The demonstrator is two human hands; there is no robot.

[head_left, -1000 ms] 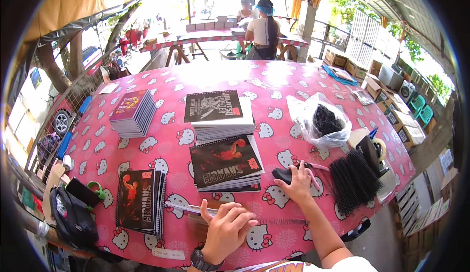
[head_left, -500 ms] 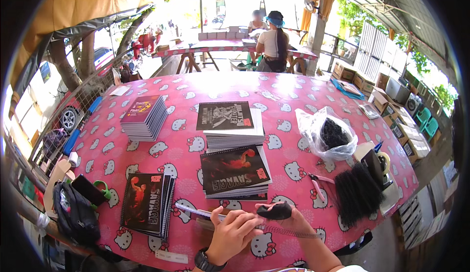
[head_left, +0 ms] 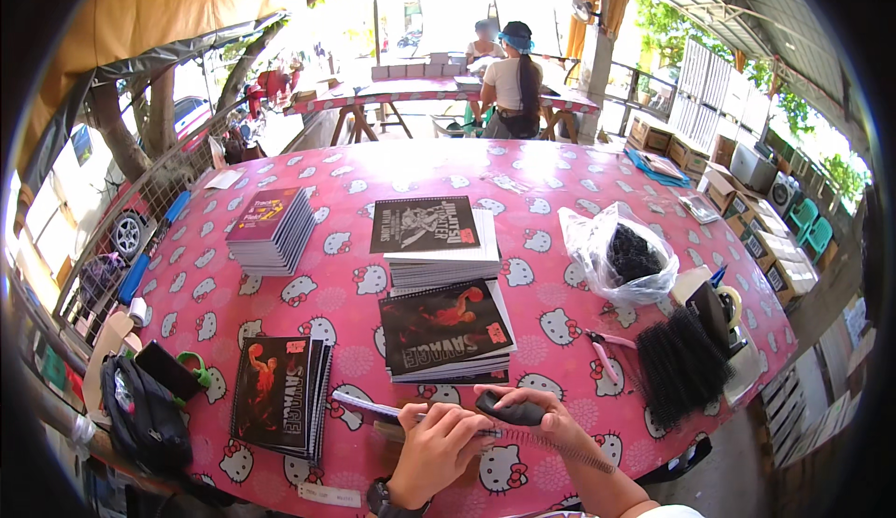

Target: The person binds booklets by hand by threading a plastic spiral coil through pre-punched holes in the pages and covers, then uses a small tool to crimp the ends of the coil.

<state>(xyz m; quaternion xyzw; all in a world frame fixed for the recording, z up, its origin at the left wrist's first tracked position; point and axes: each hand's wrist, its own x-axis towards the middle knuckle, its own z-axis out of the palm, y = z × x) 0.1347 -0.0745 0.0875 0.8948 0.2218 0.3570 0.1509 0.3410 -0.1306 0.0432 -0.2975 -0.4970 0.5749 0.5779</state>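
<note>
The left hand [head_left: 437, 448] grips a thin white-edged notebook [head_left: 359, 403] with a trailing black coil [head_left: 569, 453] near the pink patterned surface's [head_left: 523, 308] edge; the right hand [head_left: 553, 413] grasps a rounded black object [head_left: 513, 411]. Open room separates black-covered, letter-printed stacked notebooks [head_left: 443, 329] from pink-handled pliers [head_left: 607, 359].

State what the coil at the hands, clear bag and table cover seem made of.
Coil: plastic or coated wire; thin dark loops fit both, finish unclear.
Clear bag: thin, shiny plastic film, going by its see-through creases.
Table cover: probably glossy vinyl, as it throws back bright glare.
</note>
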